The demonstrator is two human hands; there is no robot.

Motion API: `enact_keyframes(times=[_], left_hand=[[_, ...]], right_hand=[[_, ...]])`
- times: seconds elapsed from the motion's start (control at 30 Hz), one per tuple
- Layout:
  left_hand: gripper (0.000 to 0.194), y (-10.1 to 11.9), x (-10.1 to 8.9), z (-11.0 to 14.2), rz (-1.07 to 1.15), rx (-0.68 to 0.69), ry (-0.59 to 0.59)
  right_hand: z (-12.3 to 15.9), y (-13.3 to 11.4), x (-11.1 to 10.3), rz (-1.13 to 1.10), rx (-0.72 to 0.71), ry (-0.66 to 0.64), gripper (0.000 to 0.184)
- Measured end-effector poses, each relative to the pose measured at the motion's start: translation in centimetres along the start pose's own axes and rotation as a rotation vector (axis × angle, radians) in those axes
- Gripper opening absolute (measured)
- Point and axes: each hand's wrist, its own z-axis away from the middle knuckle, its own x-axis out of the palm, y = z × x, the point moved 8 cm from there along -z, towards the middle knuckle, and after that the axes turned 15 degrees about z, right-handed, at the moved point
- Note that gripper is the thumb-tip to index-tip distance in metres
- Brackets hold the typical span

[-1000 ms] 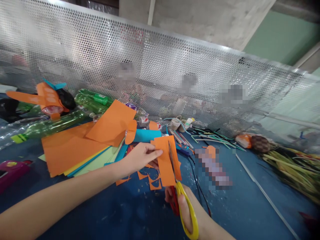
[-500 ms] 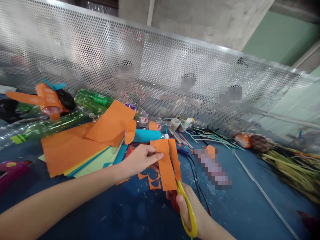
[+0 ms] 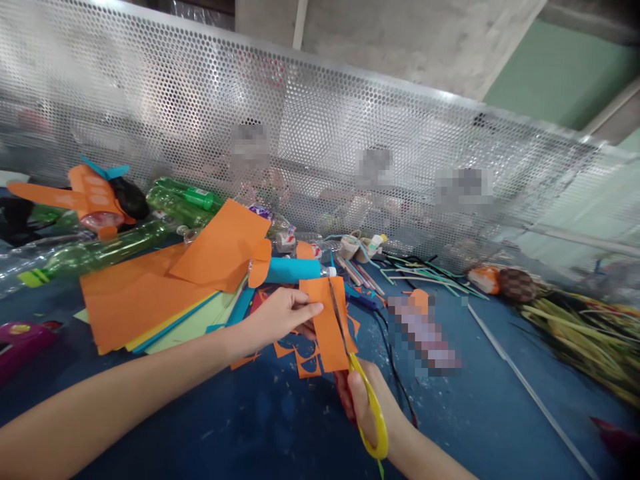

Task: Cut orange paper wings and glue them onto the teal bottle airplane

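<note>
My left hand (image 3: 285, 315) pinches the left edge of an orange paper piece (image 3: 325, 333), thumb on top and fingers behind it. The paper is held up over the table, with the scissor blades lying lengthwise along it. In my right hand (image 3: 373, 400) are the scissors (image 3: 377, 423), gripped by a yellow handle loop and a red one that is partly hidden. The blades look nearly closed. Behind the paper lies a blue paper-wrapped bottle (image 3: 295, 269) with a white cap. Orange paper offcuts (image 3: 307, 365) with curved cuts lie beside my left hand.
Stacked coloured paper (image 3: 135, 293) lies left, near green plastic bottles (image 3: 110, 247) and an orange paper-and-bottle plane (image 3: 95, 193). A perforated metal screen (image 3: 320, 127) stands behind, people visible through it. Straws (image 3: 425, 277), a black cable (image 3: 387, 340) and dried husks (image 3: 580, 340) lie right.
The scissor blades have closed further along the paper, and the right-hand strip has narrowed in view. The paper dipped slightly, then rose. My left hand keeps its pinch.
</note>
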Motion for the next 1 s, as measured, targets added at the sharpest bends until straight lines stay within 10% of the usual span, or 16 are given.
enact_keyframes(times=[0.4, 1.0], left_hand=[[0.031, -0.6, -0.2, -0.2, 0.036, -0.019, 0.003], [0.032, -1.1, 0.5, -0.2, -0.048, -0.033, -0.06]], right_hand=[[0.2, 1.1, 0.9, -0.105, 0.081, -0.048, 0.057], [0.3, -1.8, -1.7, 0.157, -0.169, 0.049, 0.059]])
